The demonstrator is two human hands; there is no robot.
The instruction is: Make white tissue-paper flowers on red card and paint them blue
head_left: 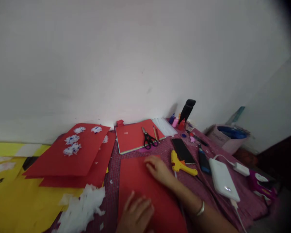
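A red sheet of paper (133, 174) lies on the table in front of me. Near the bottom of the view, my left hand (137, 213) rests over its lower left part, fingers spread and a little blurred. My right hand (161, 171), on the arm with a silver bracelet (201, 208), touches the sheet near its top edge; its fingers are loosely bent, with thumb and forefinger apart. To the left are stacked red sheets (60, 155) with white and blue flower-like tufts (72, 149). A heap of torn white tissue (83, 207) sits close to my left hand.
Black scissors (149, 140) and pencils (156, 133) lie on a red-topped stack (133, 132) at the back. On the right are a yellow glue gun (181, 165), a phone (183, 150), a white power bank (223, 179) with cables, and small paint bottles (176, 122). A wall stands behind.
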